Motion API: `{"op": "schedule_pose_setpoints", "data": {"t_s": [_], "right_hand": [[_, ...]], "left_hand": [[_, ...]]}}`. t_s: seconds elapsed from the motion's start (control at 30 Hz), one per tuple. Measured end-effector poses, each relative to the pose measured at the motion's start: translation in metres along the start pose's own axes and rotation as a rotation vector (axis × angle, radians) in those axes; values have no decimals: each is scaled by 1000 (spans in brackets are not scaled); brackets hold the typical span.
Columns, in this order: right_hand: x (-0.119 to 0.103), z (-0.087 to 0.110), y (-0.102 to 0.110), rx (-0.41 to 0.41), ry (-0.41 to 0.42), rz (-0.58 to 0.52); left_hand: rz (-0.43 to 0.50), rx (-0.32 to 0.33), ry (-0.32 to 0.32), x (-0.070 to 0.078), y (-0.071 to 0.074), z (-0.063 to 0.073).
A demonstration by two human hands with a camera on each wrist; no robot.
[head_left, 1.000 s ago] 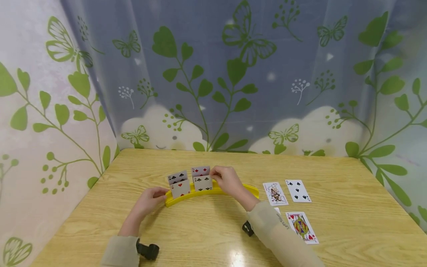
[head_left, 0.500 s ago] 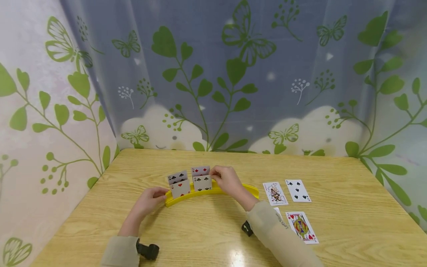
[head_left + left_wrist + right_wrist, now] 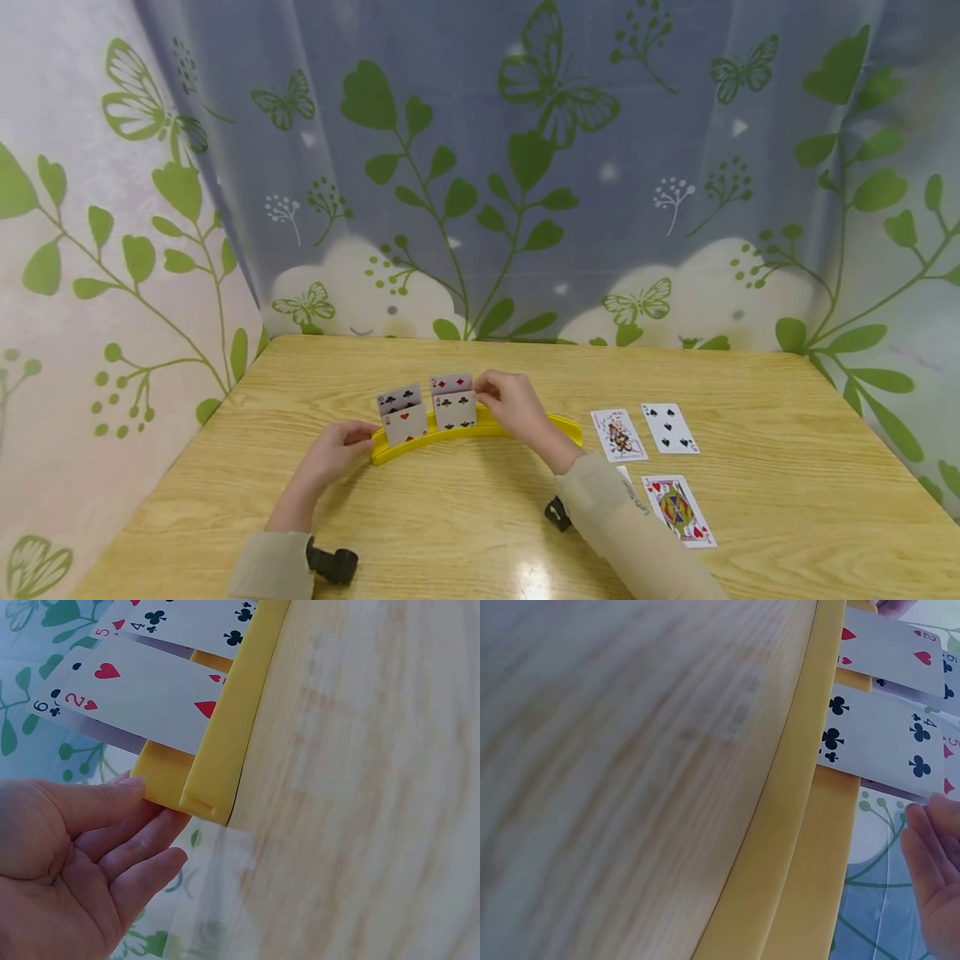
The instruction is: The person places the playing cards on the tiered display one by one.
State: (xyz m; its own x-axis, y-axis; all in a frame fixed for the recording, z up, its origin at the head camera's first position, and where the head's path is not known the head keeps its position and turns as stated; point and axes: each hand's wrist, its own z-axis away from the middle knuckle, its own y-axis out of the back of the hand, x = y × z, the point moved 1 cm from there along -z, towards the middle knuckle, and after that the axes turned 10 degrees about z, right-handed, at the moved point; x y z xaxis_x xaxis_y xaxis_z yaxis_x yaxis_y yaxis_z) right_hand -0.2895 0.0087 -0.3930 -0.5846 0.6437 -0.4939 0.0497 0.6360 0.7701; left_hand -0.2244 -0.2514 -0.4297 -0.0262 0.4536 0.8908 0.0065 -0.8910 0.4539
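A curved yellow card holder (image 3: 487, 425) stands on the table with playing cards upright in it. My left hand (image 3: 335, 452) pinches its left end, thumb on top and fingers beneath in the left wrist view. The two of hearts (image 3: 150, 694) stands in front of the six of clubs (image 3: 400, 397) on the left. To their right, the four of clubs (image 3: 889, 739) stands before a red five (image 3: 452, 383). My right hand (image 3: 512, 404) pinches the four of clubs at its upper right corner; the fingers behind it are partly hidden.
Right of the holder lie a joker (image 3: 619, 435), the five of spades (image 3: 670, 428) and the jack of hearts (image 3: 678, 511), face up. Another card (image 3: 625, 473) is mostly covered by my right sleeve. A patterned curtain (image 3: 465, 250) hangs behind the table.
The four of clubs has shifted very slightly up and left at my right fingers. My left hand and the holder stay where they were.
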Motion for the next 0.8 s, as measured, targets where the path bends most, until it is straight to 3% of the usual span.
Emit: {"op": "schedule_pose_setpoints", "data": {"t_s": [0.57, 0.8], "right_hand": [[6, 21, 26, 25, -53, -60], [18, 35, 42, -4, -123, -60]], "left_hand": [[-11, 0, -9, 3, 1, 2], [-20, -1, -9, 5, 1, 3]]}}
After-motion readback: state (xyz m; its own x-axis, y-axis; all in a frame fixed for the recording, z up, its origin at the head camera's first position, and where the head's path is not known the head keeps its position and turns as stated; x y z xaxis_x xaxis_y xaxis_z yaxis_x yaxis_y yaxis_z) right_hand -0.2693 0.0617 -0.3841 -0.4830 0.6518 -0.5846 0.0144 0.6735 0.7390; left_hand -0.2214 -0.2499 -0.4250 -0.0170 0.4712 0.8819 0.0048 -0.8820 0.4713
